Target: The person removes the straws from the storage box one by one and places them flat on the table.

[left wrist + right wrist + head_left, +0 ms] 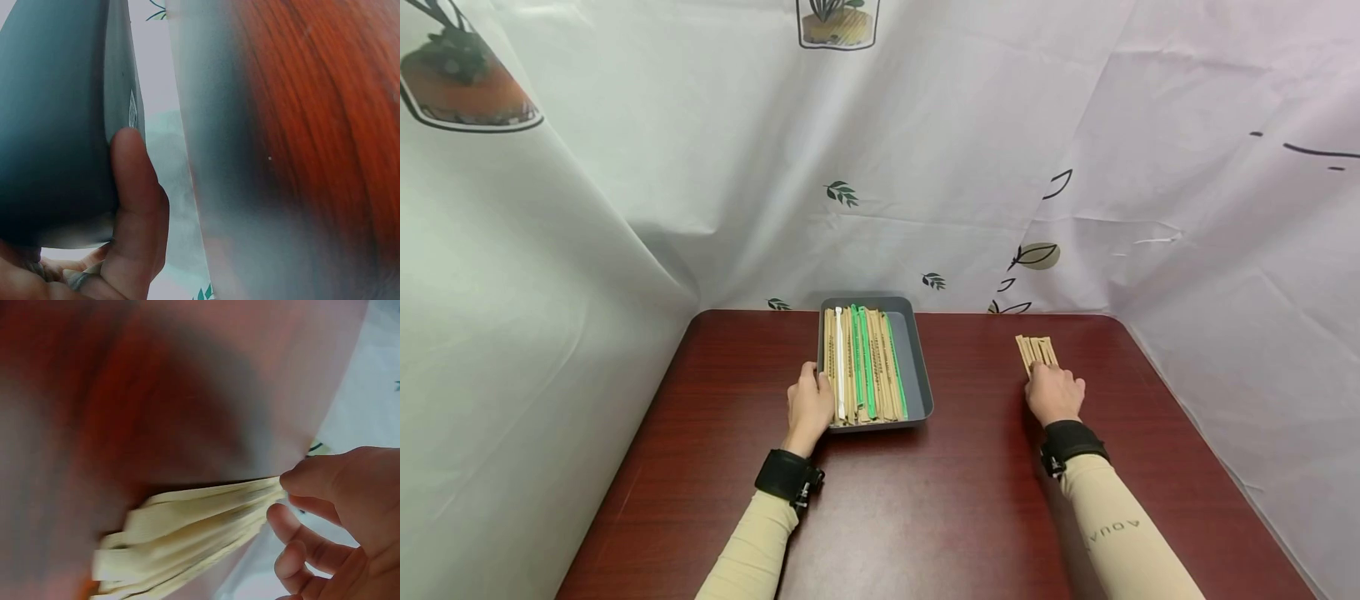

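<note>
My left hand (810,407) grips the left side of a grey tray (917,367); in the left wrist view a finger (134,169) curls against its underside (56,125), and a gap shows between tray and table. Lengthwise in the tray lie slim paper-wrapped straws (876,358), mostly tan, several green and one white, packed to the left. Far to the right, my right hand (1055,393) pinches a small bundle of tan paper-wrapped straws (1036,350) between thumb and fingers. In the right wrist view this bundle (194,531) fans out from the fingertips over the table.
The dark red wooden table (925,517) has a glossy top with rounded back corners. White printed cloth (760,167) hangs behind it and along both sides. Each wrist wears a black strap, the left (786,475) and the right (1072,442).
</note>
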Motion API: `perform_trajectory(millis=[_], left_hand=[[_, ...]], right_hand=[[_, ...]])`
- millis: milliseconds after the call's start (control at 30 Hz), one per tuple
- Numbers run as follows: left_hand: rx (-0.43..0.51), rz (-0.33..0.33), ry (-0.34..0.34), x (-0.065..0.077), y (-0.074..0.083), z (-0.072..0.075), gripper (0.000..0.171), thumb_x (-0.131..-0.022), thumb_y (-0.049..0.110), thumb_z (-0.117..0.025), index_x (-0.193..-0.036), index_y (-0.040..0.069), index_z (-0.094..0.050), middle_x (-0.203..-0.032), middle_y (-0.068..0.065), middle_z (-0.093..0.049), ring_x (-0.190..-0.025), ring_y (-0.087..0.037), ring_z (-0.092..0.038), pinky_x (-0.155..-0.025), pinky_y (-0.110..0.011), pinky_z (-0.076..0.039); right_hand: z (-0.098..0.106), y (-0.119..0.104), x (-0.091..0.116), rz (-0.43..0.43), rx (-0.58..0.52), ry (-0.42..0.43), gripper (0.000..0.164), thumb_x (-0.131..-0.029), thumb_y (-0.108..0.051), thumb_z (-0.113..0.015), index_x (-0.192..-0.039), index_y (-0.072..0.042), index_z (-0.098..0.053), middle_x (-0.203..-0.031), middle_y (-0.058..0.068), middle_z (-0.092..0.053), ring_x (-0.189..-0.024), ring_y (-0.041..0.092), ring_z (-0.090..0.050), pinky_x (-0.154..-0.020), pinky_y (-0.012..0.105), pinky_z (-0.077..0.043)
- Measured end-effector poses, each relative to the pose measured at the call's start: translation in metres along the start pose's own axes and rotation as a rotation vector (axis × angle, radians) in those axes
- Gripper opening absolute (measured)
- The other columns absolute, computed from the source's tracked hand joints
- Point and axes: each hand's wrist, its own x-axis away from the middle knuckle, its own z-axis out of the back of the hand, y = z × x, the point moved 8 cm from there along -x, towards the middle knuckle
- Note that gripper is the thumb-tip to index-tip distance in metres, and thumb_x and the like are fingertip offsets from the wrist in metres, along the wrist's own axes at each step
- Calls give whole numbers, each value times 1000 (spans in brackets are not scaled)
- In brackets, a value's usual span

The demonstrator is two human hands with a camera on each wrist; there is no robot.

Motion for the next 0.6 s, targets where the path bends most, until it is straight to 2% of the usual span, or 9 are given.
perform_trajectory(millis=[167,300,467,600], left_hand=[[1,2,-8,0,1,-1,38,-110,19,-44,-143,3,-52,-78,-14,-62,-62,-26,-53,-60,-38,-38],[1,9,-19,-1,1,-3,38,-110,20,-43,-143,3,-51,-77,-14,-62,-61,-25,-53,-59,-38,-39],[0,8,-22,-1,3,-4,38,-110,20,-43,-143,3,-51,-78,-14,-62,-60,-25,-53,-60,-38,-40],[6,1,-25,0,6,-5,38,-110,20,-43,-144,3,-51,-76,-13,-61,-58,-24,-52,-59,-38,-39]], right_hand=[[24,-22,-11,22,-41,57,26,-92,-7,-61,-115,2,-68,-97,30,-67,-87,52,-63,-74,64,-44],[47,-48,-23,64,-114,107,34,-95,-11,-63,-127,0,-65,-103,28,-67,-90,51,-64,-73,64,-48],[64,-98,-30,146,-214,130,36,-96,-13,-67,-130,0,-65,-111,27,-68,-97,48,-66,-78,60,-51],[66,-140,-27,183,-221,98,36,-97,-17,-69,-129,-3,-67,-112,23,-71,-93,42,-68,-72,55,-54]])
